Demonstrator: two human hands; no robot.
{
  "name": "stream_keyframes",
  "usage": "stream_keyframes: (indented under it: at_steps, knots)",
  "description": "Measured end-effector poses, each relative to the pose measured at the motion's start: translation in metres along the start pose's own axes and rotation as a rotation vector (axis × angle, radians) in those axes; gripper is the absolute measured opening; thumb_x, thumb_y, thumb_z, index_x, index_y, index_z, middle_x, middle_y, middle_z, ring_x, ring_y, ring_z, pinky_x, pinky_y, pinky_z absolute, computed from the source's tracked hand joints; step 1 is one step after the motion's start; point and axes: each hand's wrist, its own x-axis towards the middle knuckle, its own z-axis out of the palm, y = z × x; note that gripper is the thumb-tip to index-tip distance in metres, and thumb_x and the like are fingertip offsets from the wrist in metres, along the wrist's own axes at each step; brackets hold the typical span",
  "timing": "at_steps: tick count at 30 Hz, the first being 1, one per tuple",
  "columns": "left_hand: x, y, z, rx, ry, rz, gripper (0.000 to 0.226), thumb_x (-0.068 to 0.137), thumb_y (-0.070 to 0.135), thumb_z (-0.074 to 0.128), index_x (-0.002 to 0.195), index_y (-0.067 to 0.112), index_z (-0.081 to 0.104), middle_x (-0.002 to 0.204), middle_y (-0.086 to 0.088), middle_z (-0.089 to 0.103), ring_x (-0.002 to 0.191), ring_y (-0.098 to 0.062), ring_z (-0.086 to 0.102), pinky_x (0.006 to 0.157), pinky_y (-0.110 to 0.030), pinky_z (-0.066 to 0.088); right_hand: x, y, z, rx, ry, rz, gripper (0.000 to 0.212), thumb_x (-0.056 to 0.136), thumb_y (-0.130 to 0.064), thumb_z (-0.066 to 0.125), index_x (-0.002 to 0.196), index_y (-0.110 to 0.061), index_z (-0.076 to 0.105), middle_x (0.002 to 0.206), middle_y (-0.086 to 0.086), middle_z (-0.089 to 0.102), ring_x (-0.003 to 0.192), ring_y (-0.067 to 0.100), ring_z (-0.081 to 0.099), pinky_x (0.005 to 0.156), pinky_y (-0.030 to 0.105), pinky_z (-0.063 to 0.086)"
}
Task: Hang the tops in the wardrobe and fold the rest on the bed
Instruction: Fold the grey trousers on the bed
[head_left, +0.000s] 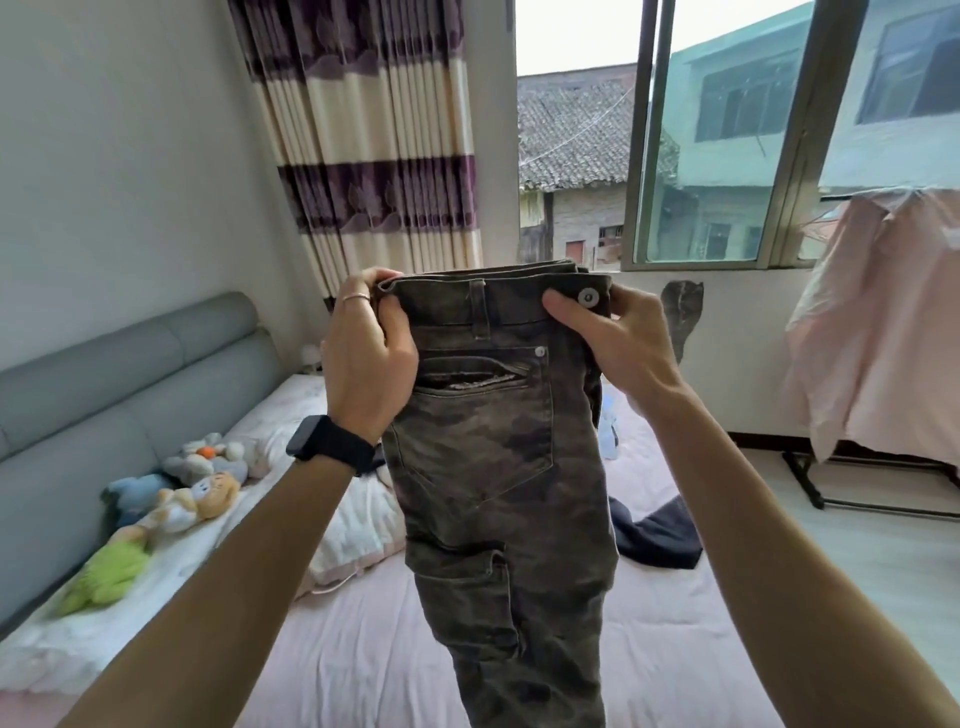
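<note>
The bed (363, 649) fills the bottom of the picture. It has a pale pink sheet on it. In the middle of the picture hang the camouflage trousers (498, 467). They are up in the air over the bed, and the legs drop down past the bottom edge. One leg seems to lie on top of the other, so they look folded in half the long way.

Trousers are not a top, so I think this is the folding part of the job. The next move would be to lay them flat on the bare sheet at the bottom middle. Then the legs need to fold up to the waistband. The cloth looks thick, so it should stay where it is put.

At the right edge a pink shirt (878, 322) hangs on a clothes rack (810, 483). A dark garment (657, 535) lies on the bed at the middle right, not folded yet.

The left hand (369, 353) pinches the left end of the waistband with its fingers curled over the top. The right hand (613, 343) holds the right end, with the thumb on the front. Both hold tight.

A black watch (332, 444) sits on the left wrist, and its face is dark. By the right thumb is a metal button (588, 296). I can read no words, no brand and no label anywhere. The button is too small to tell if it has letters.
</note>
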Motion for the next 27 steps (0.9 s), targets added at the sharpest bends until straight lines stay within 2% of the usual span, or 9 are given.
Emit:
stream_keyframes:
  at_steps: [3,5,10,12,15,18,20,24,27]
  knots:
    - [0.005,0.007,-0.018,0.0,-0.025,-0.003,0.025,0.096,0.021,0.044,0.117,0.017,0.058,0.111,0.003,0.064,0.096,-0.008,0.057,0.083,-0.014,0.041,-0.009,-0.016,0.007,-0.001,0.008,0.01,0.034,0.066,-0.05,0.084,0.088,-0.025,0.08,0.088,-0.003,0.079,0.089,0.02,0.076,0.088,0.046,0.06]
    - [-0.002,0.009,-0.028,-0.016,-0.048,-0.038,0.025,0.095,0.021,0.045,0.117,0.017,0.058,0.109,0.004,0.064,0.095,-0.007,0.057,0.081,-0.009,0.039,-0.02,-0.02,0.009,0.0,0.004,0.04,0.037,0.066,-0.048,0.085,0.09,-0.02,0.08,0.089,0.0,0.079,0.09,0.023,0.075,0.089,0.047,0.06]
    - [-0.016,0.007,-0.049,-0.066,-0.086,-0.073,0.023,0.094,0.02,0.047,0.113,0.018,0.06,0.093,0.02,0.059,0.084,0.018,0.053,0.073,0.0,0.036,-0.047,-0.02,0.011,0.021,-0.014,0.083,0.034,0.063,-0.046,0.086,0.085,-0.021,0.082,0.089,0.004,0.079,0.089,0.025,0.076,0.089,0.048,0.06]
    - [-0.017,0.003,-0.05,-0.068,-0.12,-0.098,0.022,0.094,0.021,0.047,0.112,0.02,0.06,0.089,0.021,0.059,0.08,0.02,0.053,0.069,0.001,0.036,-0.05,-0.016,0.011,-0.018,-0.006,0.082,0.033,0.065,-0.047,0.086,0.084,-0.02,0.082,0.087,0.001,0.079,0.087,0.022,0.076,0.087,0.045,0.061]
    - [-0.024,-0.011,-0.039,-0.038,-0.196,-0.148,0.021,0.096,0.02,0.05,0.114,0.02,0.062,0.09,0.018,0.062,0.079,0.014,0.056,0.07,-0.002,0.039,-0.05,0.005,0.009,-0.08,0.004,0.106,0.033,0.068,-0.045,0.086,0.089,-0.019,0.08,0.087,-0.003,0.079,0.085,0.017,0.076,0.084,0.042,0.062]
    - [-0.035,-0.032,-0.017,-0.011,-0.285,-0.183,0.023,0.099,0.015,0.053,0.118,0.014,0.064,0.102,0.002,0.07,0.088,-0.006,0.063,0.078,-0.011,0.043,-0.05,0.04,0.007,-0.129,0.01,0.152,0.034,0.069,-0.045,0.086,0.094,-0.024,0.079,0.09,-0.005,0.079,0.086,0.015,0.076,0.084,0.042,0.062]
    - [-0.041,-0.046,-0.001,0.005,-0.331,-0.205,0.024,0.099,0.012,0.053,0.12,0.012,0.064,0.108,-0.005,0.071,0.098,-0.018,0.064,0.082,-0.014,0.042,-0.049,0.063,0.007,-0.165,0.025,0.177,0.039,0.064,-0.052,0.085,0.094,-0.028,0.078,0.091,-0.007,0.079,0.089,0.013,0.075,0.085,0.041,0.062]
    - [-0.051,-0.076,0.036,0.024,-0.373,-0.263,0.024,0.1,0.009,0.054,0.121,0.01,0.065,0.109,-0.009,0.071,0.1,-0.023,0.064,0.082,-0.014,0.041,-0.037,0.108,0.006,-0.315,0.105,0.206,0.049,0.061,-0.064,0.082,0.096,-0.029,0.077,0.09,-0.011,0.077,0.089,0.009,0.074,0.085,0.04,0.061]
    - [-0.056,-0.101,0.065,0.074,-0.401,-0.225,0.023,0.1,0.01,0.056,0.12,0.011,0.066,0.114,-0.009,0.071,0.104,-0.024,0.064,0.086,-0.016,0.04,-0.026,0.142,0.005,-0.457,0.143,0.168,0.044,0.068,-0.061,0.081,0.098,-0.029,0.076,0.09,-0.009,0.076,0.088,0.013,0.072,0.083,0.04,0.059]
